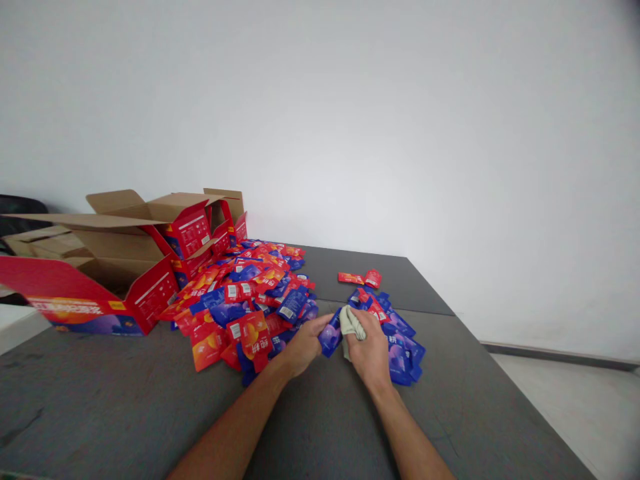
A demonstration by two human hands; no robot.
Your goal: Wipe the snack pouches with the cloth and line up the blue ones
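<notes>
While the left hand (304,345) pinches a blue sachet (331,337) steady, the right hand (371,348) clenches a beige cloth (351,324) against it. Blue sachets (403,347) lie at 3 o'clock, apart from the mixed pile (245,293) at 10 o'clock.

Large white characters, seen upside down, stand on a red sachet (256,341) at the near edge of the pile. White print panels on the red cartons (193,233) and barcode labels on several sachets are too small to read.
</notes>
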